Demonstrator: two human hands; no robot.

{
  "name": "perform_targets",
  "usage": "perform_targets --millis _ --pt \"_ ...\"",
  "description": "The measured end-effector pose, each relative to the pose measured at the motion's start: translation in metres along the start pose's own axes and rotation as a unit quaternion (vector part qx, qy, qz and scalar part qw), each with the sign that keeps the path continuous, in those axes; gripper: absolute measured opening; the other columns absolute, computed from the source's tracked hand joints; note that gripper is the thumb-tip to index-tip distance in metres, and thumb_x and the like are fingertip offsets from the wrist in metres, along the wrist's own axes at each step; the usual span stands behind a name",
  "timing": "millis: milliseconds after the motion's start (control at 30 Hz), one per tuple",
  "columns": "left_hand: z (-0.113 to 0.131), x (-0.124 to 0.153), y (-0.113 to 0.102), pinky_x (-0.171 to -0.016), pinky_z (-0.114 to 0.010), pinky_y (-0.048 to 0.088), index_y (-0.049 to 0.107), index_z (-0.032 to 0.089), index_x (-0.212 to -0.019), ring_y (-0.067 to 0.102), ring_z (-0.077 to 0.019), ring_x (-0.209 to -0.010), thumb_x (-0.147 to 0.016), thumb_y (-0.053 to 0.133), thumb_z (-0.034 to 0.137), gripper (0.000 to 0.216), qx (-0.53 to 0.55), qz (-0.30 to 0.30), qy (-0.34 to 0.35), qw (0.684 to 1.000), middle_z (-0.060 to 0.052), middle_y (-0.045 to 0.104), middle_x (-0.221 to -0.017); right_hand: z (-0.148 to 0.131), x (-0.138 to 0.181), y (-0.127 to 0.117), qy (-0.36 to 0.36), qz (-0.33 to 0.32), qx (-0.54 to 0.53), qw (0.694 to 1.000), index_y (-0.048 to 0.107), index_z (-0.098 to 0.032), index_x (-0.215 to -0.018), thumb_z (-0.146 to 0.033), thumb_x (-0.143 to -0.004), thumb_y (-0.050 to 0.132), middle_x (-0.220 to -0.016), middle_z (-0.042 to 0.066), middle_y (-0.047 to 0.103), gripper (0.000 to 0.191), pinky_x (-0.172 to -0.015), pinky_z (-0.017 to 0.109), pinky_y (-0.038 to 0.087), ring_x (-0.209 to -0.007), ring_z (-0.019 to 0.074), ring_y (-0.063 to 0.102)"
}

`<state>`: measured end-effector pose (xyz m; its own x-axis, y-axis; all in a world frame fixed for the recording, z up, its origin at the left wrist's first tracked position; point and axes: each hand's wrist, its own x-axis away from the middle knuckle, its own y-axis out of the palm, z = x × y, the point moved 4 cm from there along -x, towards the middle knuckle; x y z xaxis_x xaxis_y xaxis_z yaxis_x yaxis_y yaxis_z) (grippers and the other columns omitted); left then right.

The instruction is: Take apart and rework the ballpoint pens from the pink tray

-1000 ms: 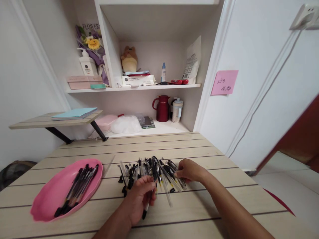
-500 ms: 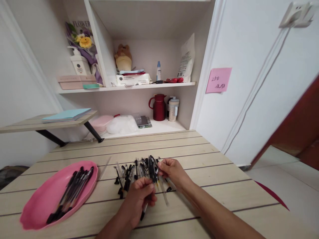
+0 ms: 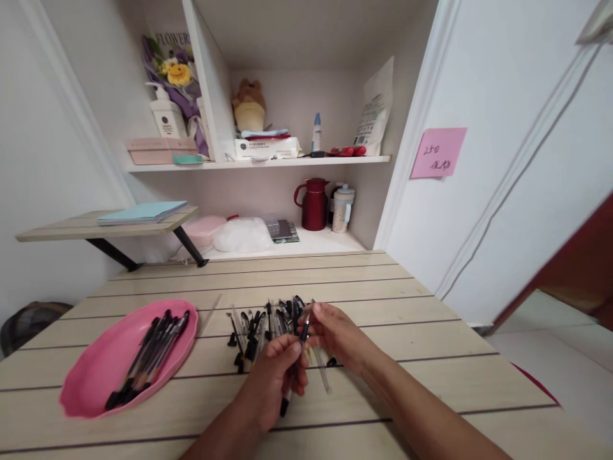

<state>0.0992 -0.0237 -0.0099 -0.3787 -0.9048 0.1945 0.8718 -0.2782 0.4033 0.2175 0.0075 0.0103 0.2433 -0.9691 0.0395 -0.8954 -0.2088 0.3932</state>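
My left hand (image 3: pixel 280 370) is closed around the barrel of a black gel pen (image 3: pixel 286 402), which slants up and away with its dark end towards me. At the pen's upper tip, the thumb and fingers of my right hand (image 3: pixel 330 332) pinch together. Whether they grip the tip itself or a small part on it is hidden. Just beyond both hands lies a loose pile of pen parts (image 3: pixel 258 326), with clear barrels, black caps and thin refills. One clear barrel (image 3: pixel 324 374) lies under my right hand, beside a black cap (image 3: pixel 331 361).
A pink scalloped tray (image 3: pixel 86 377) at the left holds several black pens (image 3: pixel 151 358). Near its rim lies a thin clear strip (image 3: pixel 209 314). A small raised shelf (image 3: pixel 52 228) with blue paper stands back left. Behind the table, the cabinet shelf (image 3: pixel 330 239) holds a red jug (image 3: pixel 315 204).
The pen in my left hand has tilted up, and its upper tip has come to the fingers of my right hand. The whole view has shifted slightly.
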Motion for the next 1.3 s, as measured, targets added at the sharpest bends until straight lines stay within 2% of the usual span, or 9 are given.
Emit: perform_targets --millis 133,267,433,567,667,900,1033,1167,1300 --pt "-0.002 -0.001 -0.001 -0.035 -0.016 0.031 0.051 0.014 -0.075 0.043 -0.0043 -0.038 -0.072 0.055 0.034 0.021 -0.004 -0.013 -0.011 1.000 0.001 0.054 -0.060 0.001 0.000 0.000 -0.006 0.013 0.041 0.999 0.053 -0.013 -0.062 -0.039 -0.058 0.069 -0.055 0.001 0.058 0.030 -0.049 0.022 0.041 -0.047 0.0095 0.053" --pt "-0.002 0.000 0.000 -0.032 -0.016 0.026 0.052 0.014 -0.078 0.039 -0.0034 -0.033 -0.074 0.052 0.037 0.023 0.011 -0.025 -0.031 0.999 0.002 0.052 -0.057 0.001 0.003 0.007 0.005 -0.033 -0.052 0.998 0.057 -0.016 -0.084 -0.040 -0.062 0.066 -0.081 0.006 0.062 0.034 -0.057 0.026 0.045 -0.071 0.0152 0.058" --pt "0.000 0.001 0.001 -0.030 -0.015 0.021 0.051 0.015 -0.078 0.036 -0.0027 -0.032 -0.073 0.054 0.035 0.021 0.015 -0.038 -0.035 0.999 0.003 0.051 -0.056 0.003 0.002 0.003 0.003 0.002 0.002 1.000 0.054 -0.013 -0.064 -0.038 -0.059 0.069 -0.057 0.001 0.059 0.030 -0.048 0.022 0.041 -0.048 0.0093 0.052" --pt "0.000 0.000 0.001 -0.029 -0.015 0.017 0.051 0.015 -0.080 0.032 -0.0015 -0.031 -0.072 0.055 0.035 0.022 0.032 -0.048 -0.046 0.997 0.004 0.050 -0.056 0.001 0.002 0.004 0.015 -0.039 -0.093 0.995 0.058 -0.014 -0.086 -0.036 -0.062 0.068 -0.081 0.008 0.063 0.034 -0.056 0.026 0.045 -0.072 0.0163 0.059" --pt "0.001 0.000 -0.001 -0.030 -0.015 0.018 0.051 0.015 -0.079 0.035 -0.0022 -0.032 -0.071 0.055 0.036 0.022 0.028 -0.041 -0.032 0.998 0.004 0.052 -0.057 0.004 0.001 0.004 0.020 -0.029 -0.105 0.994 0.058 -0.015 -0.085 -0.038 -0.065 0.065 -0.077 0.005 0.061 0.031 -0.056 0.027 0.046 -0.066 0.0141 0.058" --pt "-0.001 0.002 -0.005 -0.029 -0.015 0.018 0.054 0.013 -0.079 0.036 -0.0025 -0.031 -0.072 0.053 0.033 0.021 -0.028 -0.011 -0.074 0.997 0.004 0.051 -0.054 0.001 -0.010 -0.026 -0.048 0.128 0.000 0.991 0.058 -0.014 -0.075 -0.039 -0.059 0.068 -0.063 0.002 0.057 0.031 -0.048 0.020 0.039 -0.054 0.0094 0.052" --pt "0.010 0.001 -0.010 -0.034 -0.014 0.028 0.053 0.014 -0.073 0.044 -0.0037 -0.038 -0.070 0.056 0.029 0.015 -0.001 0.037 -0.036 0.999 0.003 0.053 -0.057 -0.010 -0.011 -0.040 -0.091 0.187 0.228 0.951 0.058 -0.015 -0.071 -0.039 -0.062 0.063 -0.054 -0.002 0.052 0.026 -0.046 0.022 0.035 -0.047 0.0091 0.046" --pt "0.014 0.000 -0.014 -0.040 -0.014 0.034 0.050 0.016 -0.068 0.049 -0.0056 -0.045 -0.067 0.060 0.025 0.014 0.037 0.071 0.004 0.997 0.004 0.051 -0.053 -0.007 -0.007 -0.019 -0.127 0.120 0.471 0.864 0.059 -0.017 -0.064 -0.035 -0.065 0.058 -0.053 -0.002 0.053 0.018 -0.051 0.023 0.034 -0.051 0.0111 0.046" --pt "0.016 -0.002 -0.017 -0.046 -0.017 0.041 0.053 0.016 -0.072 0.054 -0.0078 -0.052 -0.065 0.064 0.025 0.016 0.073 0.082 0.020 0.994 0.002 0.055 -0.060 -0.004 -0.003 -0.006 -0.147 0.069 0.553 0.817 0.062 -0.020 -0.073 -0.031 -0.071 0.053 -0.067 0.001 0.061 0.014 -0.059 0.024 0.036 -0.063 0.0138 0.052"
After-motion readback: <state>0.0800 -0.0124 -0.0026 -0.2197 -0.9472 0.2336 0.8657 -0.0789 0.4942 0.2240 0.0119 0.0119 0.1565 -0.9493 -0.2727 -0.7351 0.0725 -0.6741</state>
